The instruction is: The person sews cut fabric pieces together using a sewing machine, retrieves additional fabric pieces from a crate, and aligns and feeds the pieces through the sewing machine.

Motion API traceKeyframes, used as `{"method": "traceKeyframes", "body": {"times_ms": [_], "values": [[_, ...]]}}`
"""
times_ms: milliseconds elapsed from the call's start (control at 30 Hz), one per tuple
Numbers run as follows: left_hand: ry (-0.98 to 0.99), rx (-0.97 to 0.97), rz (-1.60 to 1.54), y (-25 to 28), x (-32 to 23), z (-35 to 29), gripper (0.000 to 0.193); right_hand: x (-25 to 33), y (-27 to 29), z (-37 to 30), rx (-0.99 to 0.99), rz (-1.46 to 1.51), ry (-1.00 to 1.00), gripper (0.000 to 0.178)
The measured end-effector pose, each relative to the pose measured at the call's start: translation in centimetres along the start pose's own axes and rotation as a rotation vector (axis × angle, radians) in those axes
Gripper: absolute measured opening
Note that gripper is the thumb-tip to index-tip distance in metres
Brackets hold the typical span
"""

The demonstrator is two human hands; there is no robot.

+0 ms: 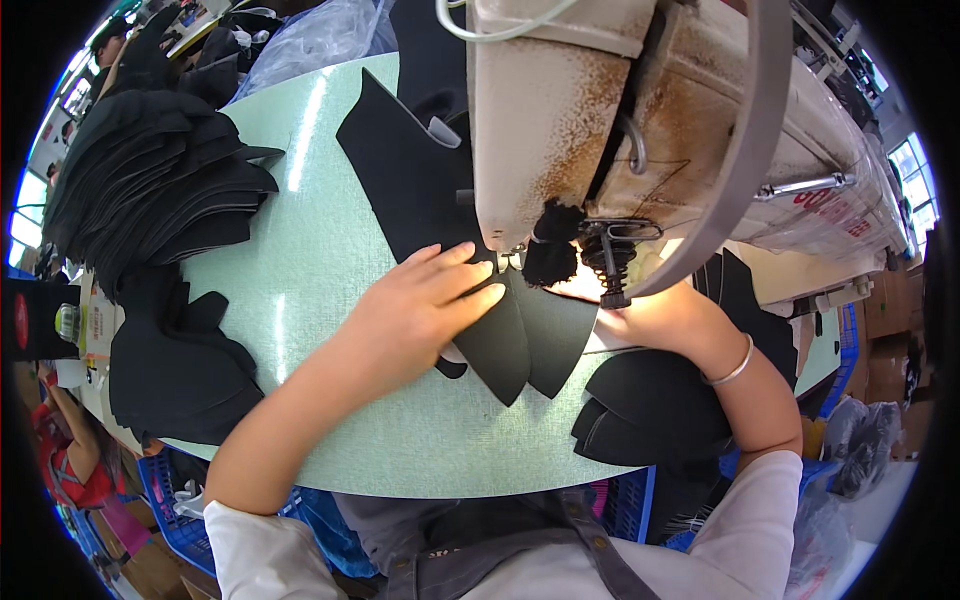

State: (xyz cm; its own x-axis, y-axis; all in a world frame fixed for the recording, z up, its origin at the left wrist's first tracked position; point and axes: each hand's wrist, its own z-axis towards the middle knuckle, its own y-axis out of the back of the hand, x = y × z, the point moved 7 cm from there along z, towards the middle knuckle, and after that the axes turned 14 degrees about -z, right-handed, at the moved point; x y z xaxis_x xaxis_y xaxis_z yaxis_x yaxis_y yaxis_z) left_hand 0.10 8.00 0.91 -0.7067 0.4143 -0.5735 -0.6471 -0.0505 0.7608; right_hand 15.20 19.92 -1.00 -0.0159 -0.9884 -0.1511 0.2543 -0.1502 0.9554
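Note:
Under the needle area of an industrial sewing machine (560, 110) lies a black cut fabric piece (400, 180). Its near end shows two pointed panels (515, 345) side by side, with a seam line between them. My left hand (425, 305) rests flat on the fabric just left of the presser foot (510, 260), fingers stretched out. My right hand (650, 312) reaches in from the right at the fabric's other side. The machine's thread tension spring (607, 262) and a black fuzzy pad (553, 245) cover most of its fingers, so their grip is hidden.
A tall stack of black pieces (150, 180) stands at the left of the pale green table (330, 440), with more black pieces (180, 360) nearer. Other black panels (655, 410) lie by my right forearm. Blue baskets (180, 515) sit below. A person in red (75, 450) is at far left.

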Motion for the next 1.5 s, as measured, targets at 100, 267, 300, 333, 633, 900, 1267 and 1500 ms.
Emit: {"method": "traceKeyframes", "body": {"times_ms": [100,267,300,333,633,900,1267,1500], "values": [[-0.001,-0.070,0.252,-0.2,-2.3,-0.4,0.044,4.1,3.4,2.8,-0.078,-0.210,-0.058,0.025],[0.013,0.012,0.052,1.0,-1.5,-0.9,0.037,5.3,3.1,2.1,0.105,-0.092,0.000,0.045],[0.071,0.053,-0.024,1.0,-0.9,-0.9,0.035,4.7,2.7,1.9,0.165,-0.018,-0.001,0.045],[0.061,0.026,-0.006,0.9,-0.8,-1.1,0.035,4.4,2.5,1.8,0.141,0.012,-0.002,0.045],[0.014,-0.031,0.083,0.5,-1.3,-0.2,0.036,3.6,2.6,2.3,-0.069,-0.142,0.018,0.034],[-0.120,-0.039,0.222,0.0,-2.7,-0.5,0.035,6.0,3.2,2.2,0.085,-0.140,0.075,0.039],[-0.155,-0.045,0.277,-0.3,-2.9,-0.2,0.032,4.7,3.4,2.6,-0.052,-0.157,0.044,0.021],[-0.099,-0.072,0.145,0.5,-0.8,-0.3,0.026,3.9,2.9,2.6,-0.157,-0.194,0.032,0.013]]}}
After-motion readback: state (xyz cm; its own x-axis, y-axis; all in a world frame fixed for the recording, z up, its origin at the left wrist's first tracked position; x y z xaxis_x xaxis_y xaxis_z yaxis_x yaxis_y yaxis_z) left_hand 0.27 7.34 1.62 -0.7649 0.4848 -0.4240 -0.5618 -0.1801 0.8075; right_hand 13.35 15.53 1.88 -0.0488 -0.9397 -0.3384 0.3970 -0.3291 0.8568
